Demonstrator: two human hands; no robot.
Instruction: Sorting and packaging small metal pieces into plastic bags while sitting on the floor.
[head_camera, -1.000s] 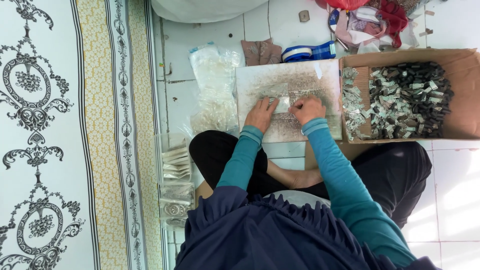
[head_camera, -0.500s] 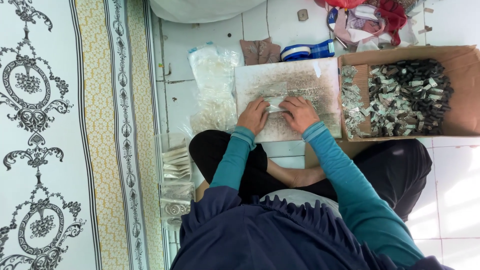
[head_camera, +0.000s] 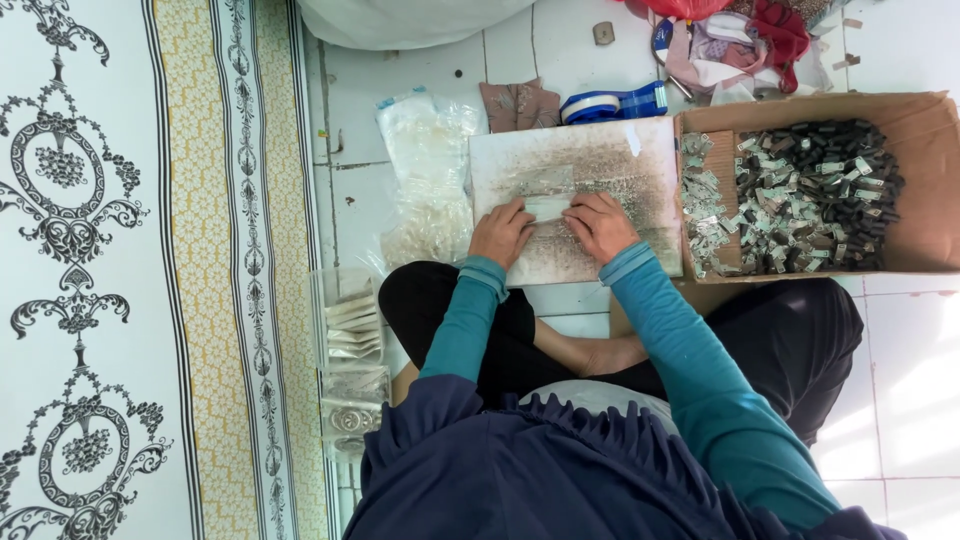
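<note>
Teal sleeves lead down to two bare hands that meet over a small clear packet (head_camera: 548, 208) on a worn, speckled board (head_camera: 590, 165). The packet lies flat, its long axis running left to right, directly between the hands: the left hand (head_camera: 503, 232) presses its left end and the right hand (head_camera: 598, 226) covers its right end, so both are equally close. The fingers of both hands curl down onto the packet; whether either grip actually pinches it or only holds it flat cannot be told from above.

Beside the board on the right, an open cardboard box (head_camera: 920, 120) holds a heap of small dark and silvery pieces (head_camera: 815, 195), matt and blocky, with a looser scatter of pale ones toward its left wall. Left of the board lies a crumpled pile of clear plastic bags (head_camera: 425, 170), glossy and soft. Nearer and further left, a clear tub (head_camera: 350, 340) holds flat pale packets stacked on edge. At the far edge of the board sits a blue tape roll (head_camera: 610, 103), with folded brown cloth (head_camera: 515, 103) next to it. Everything rests on a white tiled floor (head_camera: 900, 360), bordered on the left by a patterned mat (head_camera: 120, 270).
</note>
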